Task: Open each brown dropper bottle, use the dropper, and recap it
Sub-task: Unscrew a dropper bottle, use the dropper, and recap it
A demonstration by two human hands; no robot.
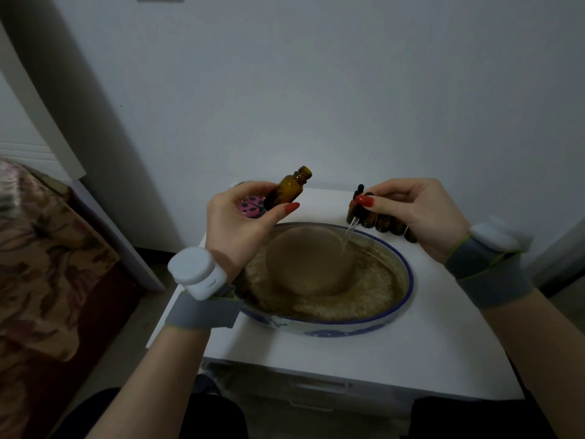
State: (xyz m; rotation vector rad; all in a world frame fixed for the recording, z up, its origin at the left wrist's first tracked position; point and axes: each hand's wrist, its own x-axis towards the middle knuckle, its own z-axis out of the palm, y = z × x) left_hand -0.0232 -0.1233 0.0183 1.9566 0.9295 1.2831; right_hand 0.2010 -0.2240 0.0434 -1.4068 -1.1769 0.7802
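I saw the bowl (323, 324) sat mid-table (443, 353). My left hand (240, 223) held the open bottle (286, 186) above its far-left rim; my right hand (414, 213) held the dropper (356, 213) over its far-right rim, other bottles (387, 223) right behind it, ladybug item (250, 206) behind the left hand.

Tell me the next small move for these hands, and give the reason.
Probably bring the dropper back across to the open brown bottle and lower its glass tip into the neck. The left hand holds the bottle uncapped and tilted, while the right hand pinches the dropper with its tip over the blue-rimmed bowl, so using it looks underway and recapping comes next.
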